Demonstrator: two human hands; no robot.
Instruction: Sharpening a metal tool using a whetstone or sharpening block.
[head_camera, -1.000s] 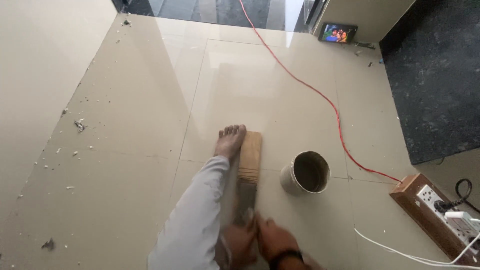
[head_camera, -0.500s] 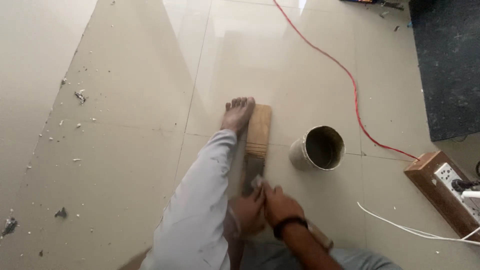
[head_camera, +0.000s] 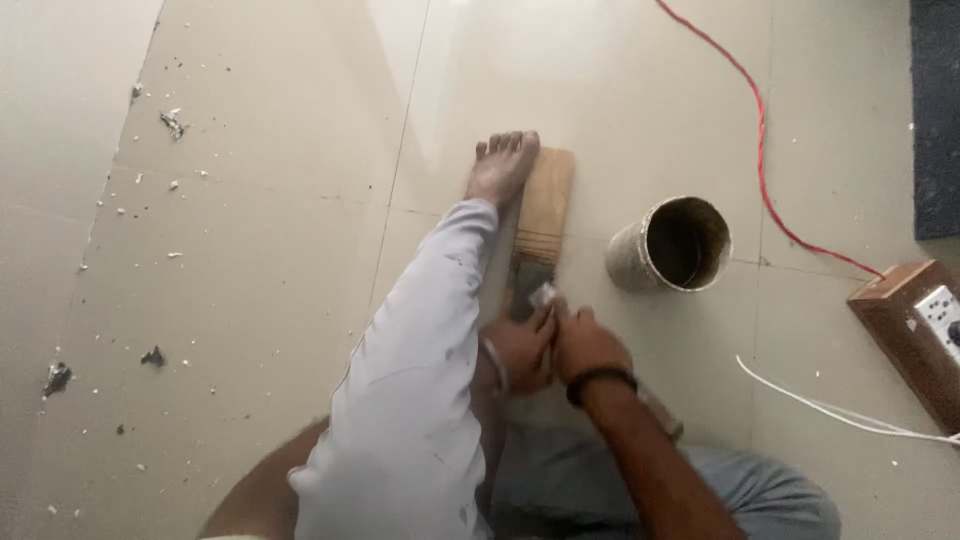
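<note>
I sit on the tiled floor with one leg stretched out, its bare foot (head_camera: 503, 165) resting against a long wooden block (head_camera: 548, 200). A dark strip (head_camera: 527, 282) lies on the block's near part. My left hand (head_camera: 515, 350) and my right hand (head_camera: 583, 345), which wears a black wristband, are pressed together just behind it. Both pinch a small pale flat piece (head_camera: 543, 294) and hold it down on the dark strip. The rest of the block is hidden under my hands and leg.
An open, dirty metal can (head_camera: 672, 245) stands right of the block. A red cable (head_camera: 765, 150) runs past it to a wooden socket box (head_camera: 915, 330) at the right edge, with a white cable (head_camera: 830, 410) nearby. Debris chips (head_camera: 170, 122) dot the left tiles.
The view has tilted down and come closer. My hands have slid a little forward along the block, still holding the small piece.
</note>
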